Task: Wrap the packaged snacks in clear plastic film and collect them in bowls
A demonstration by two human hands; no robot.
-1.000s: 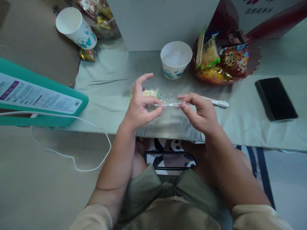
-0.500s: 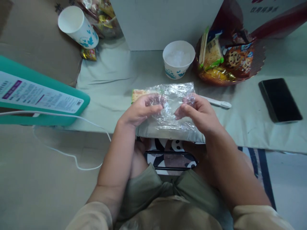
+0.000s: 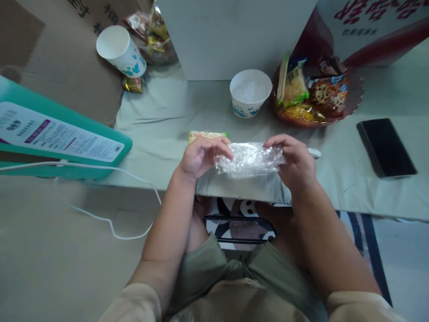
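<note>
Gripping plastic bag taut.
Ends are pinched by left hand, nine o'clock, and right hand, three; even pull is advised.

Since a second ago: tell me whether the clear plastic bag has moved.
Yes. The clear crinkled plastic bag now reaches further right, closer to the tip of the slim white pen-like stick.

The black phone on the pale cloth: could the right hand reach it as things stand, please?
Probably, once freed: the right hand grips a crumpled clear plastic bag; mostly bare cloth lies between it and the phone.
</note>
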